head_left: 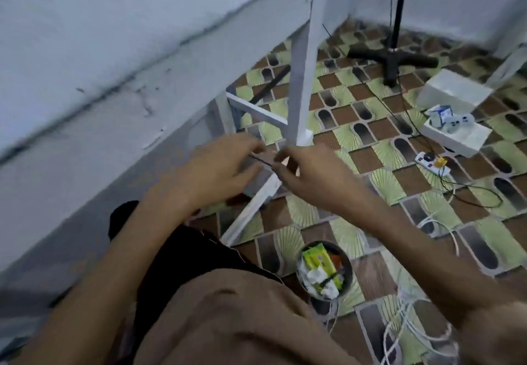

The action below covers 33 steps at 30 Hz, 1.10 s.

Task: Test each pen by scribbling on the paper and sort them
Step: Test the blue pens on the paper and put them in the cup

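Left fingers [251, 145] are pinched w/ the thumb on one end of a thin dark pen [261, 160]; right fingers [288, 153] are nipped on the other end, tips of both sets nearly meeting. The pen is held in the air between the left hand [219, 168] and right hand [313, 179], approx. frame centre, off the counter [85, 85], which runs away at 10 o'clock. It's blurred, so can't tell cap from barrel or whether the cap is on. Judgement: the pen looks light, stiff, smooth and slim, so it needs little force but will roll or slip in a loose pinch. Best hold is prob. mid-barrel w/ one hand and the end w/ the other, pulling straight along the axis if a cap has to come off, then a regrip low near the tip to scribble. A loose cap is small and could drop to the tiled floor [370, 165]. No paper in view. Outward: table leg [302, 79] at 12 o'clock, bin [323, 270] w/ wrappers at 5, cables [413, 322] beyond it, power strip [432, 163] at 3, white boxes [453, 91] at 2, black stand [395, 53] at 1.
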Each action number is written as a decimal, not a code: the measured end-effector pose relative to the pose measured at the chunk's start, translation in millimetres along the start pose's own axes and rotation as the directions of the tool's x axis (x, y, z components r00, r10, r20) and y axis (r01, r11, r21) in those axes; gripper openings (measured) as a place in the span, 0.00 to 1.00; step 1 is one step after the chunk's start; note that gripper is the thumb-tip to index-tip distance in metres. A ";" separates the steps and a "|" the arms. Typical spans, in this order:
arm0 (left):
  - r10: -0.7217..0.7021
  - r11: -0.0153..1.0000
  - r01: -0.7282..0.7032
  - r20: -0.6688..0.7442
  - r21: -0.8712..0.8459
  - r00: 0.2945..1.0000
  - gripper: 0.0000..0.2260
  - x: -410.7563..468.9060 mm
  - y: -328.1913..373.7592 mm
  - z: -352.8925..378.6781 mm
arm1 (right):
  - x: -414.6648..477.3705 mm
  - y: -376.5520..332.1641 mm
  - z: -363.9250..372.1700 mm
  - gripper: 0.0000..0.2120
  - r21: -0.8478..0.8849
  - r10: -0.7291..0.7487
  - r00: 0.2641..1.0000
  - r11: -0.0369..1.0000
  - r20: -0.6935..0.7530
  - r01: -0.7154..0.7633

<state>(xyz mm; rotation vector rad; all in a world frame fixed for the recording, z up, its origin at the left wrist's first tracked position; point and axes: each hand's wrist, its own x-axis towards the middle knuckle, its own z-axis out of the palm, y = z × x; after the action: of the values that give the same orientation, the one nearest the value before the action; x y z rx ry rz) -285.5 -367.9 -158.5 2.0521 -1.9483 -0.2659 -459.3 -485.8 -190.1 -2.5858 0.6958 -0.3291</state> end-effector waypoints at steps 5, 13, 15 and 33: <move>-0.066 0.977 0.113 -0.246 0.183 0.967 0.19 -69.6 -0.4 -117.0 | 41.7 -102.5 -62.2 0.12 -0.035 -0.286 0.953 0.958 -0.098 0.284; -0.221 0.946 0.311 -0.523 0.090 0.823 0.15 -172.2 -5.5 -223.9 | 106.1 -251.2 -89.3 0.11 -0.044 -0.609 0.778 0.791 -0.153 0.610; -0.303 0.909 0.410 -0.550 0.078 0.778 0.16 -205.5 -21.2 -235.7 | 124.6 -290.3 -71.8 0.11 -0.013 -0.683 0.720 0.727 -0.126 0.687; -0.573 0.700 0.705 -0.501 0.113 0.649 0.19 -422.4 -152.8 -246.3 | 256.0 -560.6 94.9 0.11 -0.058 -0.991 -0.007 -0.014 0.130 0.998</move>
<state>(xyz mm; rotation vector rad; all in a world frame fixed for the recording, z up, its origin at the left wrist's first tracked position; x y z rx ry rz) -86.5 79.8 -8.7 2.6666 -0.9617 0.3545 23.0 -150.9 19.7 -2.6531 -1.5075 -0.6199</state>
